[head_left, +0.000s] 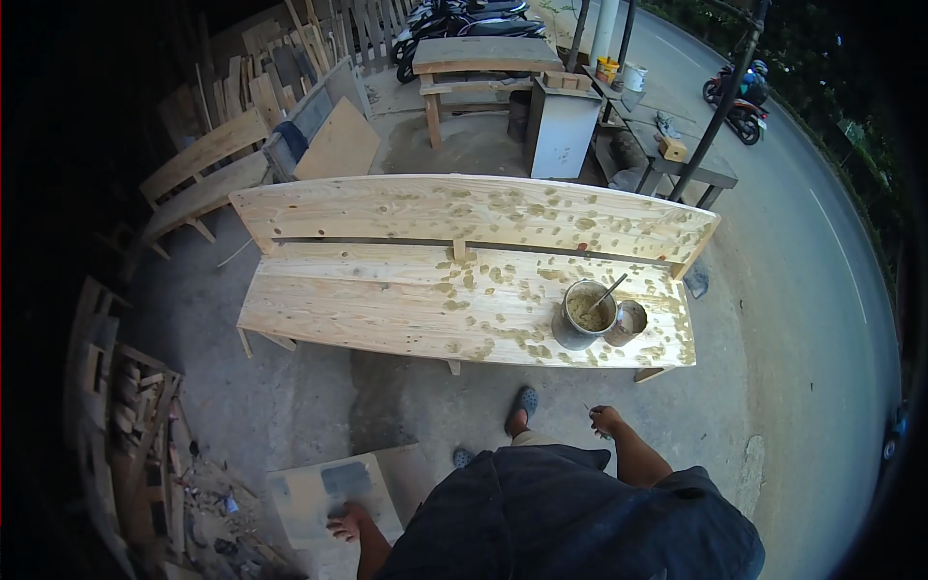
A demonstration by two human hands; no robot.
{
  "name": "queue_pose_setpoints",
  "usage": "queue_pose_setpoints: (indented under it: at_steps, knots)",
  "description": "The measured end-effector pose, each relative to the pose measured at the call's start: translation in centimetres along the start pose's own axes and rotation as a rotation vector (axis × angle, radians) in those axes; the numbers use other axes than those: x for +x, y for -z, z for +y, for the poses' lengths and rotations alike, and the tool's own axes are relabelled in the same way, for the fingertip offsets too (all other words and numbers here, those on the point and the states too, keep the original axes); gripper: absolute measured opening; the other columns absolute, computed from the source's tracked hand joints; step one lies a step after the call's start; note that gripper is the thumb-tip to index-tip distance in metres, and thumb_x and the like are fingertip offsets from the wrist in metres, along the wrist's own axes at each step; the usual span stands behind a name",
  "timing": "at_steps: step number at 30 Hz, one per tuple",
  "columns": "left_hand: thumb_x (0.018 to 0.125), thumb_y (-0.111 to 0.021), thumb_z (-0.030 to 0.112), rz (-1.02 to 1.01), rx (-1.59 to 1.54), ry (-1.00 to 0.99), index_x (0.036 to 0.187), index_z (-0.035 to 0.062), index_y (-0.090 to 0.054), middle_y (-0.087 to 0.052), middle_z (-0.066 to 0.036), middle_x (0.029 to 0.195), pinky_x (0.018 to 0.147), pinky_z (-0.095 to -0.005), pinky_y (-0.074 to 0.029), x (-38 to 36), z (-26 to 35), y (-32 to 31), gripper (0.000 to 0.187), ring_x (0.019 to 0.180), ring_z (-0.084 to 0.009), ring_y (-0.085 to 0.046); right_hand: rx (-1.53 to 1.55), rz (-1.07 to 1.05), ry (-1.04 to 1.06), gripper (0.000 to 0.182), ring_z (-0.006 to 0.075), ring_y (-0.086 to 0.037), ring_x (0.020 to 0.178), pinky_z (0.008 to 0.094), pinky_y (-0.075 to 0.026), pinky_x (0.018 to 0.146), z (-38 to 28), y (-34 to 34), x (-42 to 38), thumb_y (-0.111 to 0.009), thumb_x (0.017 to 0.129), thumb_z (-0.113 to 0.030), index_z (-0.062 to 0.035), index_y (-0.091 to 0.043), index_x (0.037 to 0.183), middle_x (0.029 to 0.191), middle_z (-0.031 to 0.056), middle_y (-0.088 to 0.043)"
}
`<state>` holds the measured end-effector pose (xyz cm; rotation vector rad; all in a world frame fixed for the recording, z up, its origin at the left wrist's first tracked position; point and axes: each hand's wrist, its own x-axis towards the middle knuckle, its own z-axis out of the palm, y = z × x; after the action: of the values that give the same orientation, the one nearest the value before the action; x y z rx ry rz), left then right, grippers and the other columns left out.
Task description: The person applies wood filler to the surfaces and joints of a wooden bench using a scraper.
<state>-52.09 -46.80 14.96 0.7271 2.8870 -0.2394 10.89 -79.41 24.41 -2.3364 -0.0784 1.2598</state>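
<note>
A long pale wooden bench (333,295) stands in front of me, its seat and backrest dotted with greenish-brown filler patches, mostly on the right half. On the seat is a metal pot (577,333) of thick tan paste with a stick (609,290) leaning in it. Close beside the pot stands a smaller container (630,321). My right hand (606,421) is closed around a small thin tool (587,409) whose exact kind is unclear, held apart from the bench. With fingers spread, my left hand (347,523) is over a flat light board (300,498) low on the left; contact is unclear.
Scrap wood (145,406) is piled at the left. Behind the bench are another bench (208,198), a wooden table (483,58), a white cabinet (561,130) and parked motorbikes (474,29). A rider on a motorbike (742,106) is on the road at right.
</note>
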Motion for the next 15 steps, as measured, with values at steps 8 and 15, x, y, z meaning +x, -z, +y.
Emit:
queue_pose_setpoints:
  at_steps: [8,15]
  knots:
    - [0.080,-0.033,0.080,0.035,-0.039,0.008,0.154,0.0319,-0.022,-0.015,-0.004,0.163,0.110,-0.0606,-0.018,0.4,0.0,-0.8,0.089,0.147,-0.0365,-0.017,0.000,0.002,-0.008,0.037,0.0247,-0.068,0.061,0.0382,-0.055,0.053,0.1,0.1,0.1,-0.055,0.093,-0.024,-0.0075,-0.061,0.125,0.086,0.0150,-0.070]
    - [0.079,-0.033,0.080,0.067,0.022,0.009,0.154,0.0324,-0.023,-0.015,-0.004,0.163,0.110,-0.0607,-0.016,0.9,-0.2,-2.4,0.089,0.148,-0.0354,-0.017,0.007,0.011,-0.013,0.036,0.0242,-0.067,0.059,0.0384,-0.055,0.053,-0.1,0.0,0.0,-0.055,0.093,-0.024,-0.0073,-0.061,0.124,0.084,0.0148,-0.069]
